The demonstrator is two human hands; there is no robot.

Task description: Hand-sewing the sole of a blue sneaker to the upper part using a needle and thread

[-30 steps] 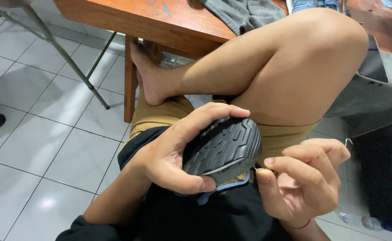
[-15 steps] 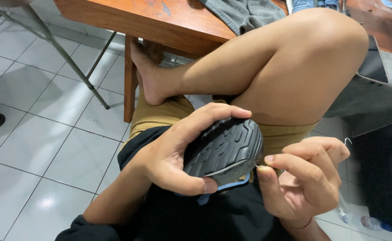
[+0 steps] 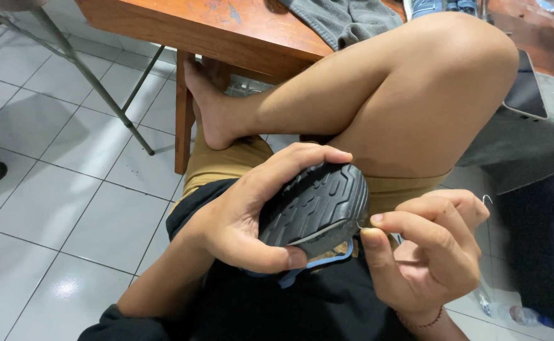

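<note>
Black rubber tread faces up as a seated person grips a shoe (image 3: 315, 205) over the lap, sole upward, its blue edge showing beneath. The left hand (image 3: 245, 215) wraps around the shoe, fingers curled over its top and thumb pressed along the lower rim. The right hand (image 3: 425, 249) pinches thumb and forefinger together at the sole's right edge, on something too small to make out. A wooden table (image 3: 239, 31) stands beyond the crossed bare leg (image 3: 378, 107), above white floor tiles (image 3: 56, 208).
</note>
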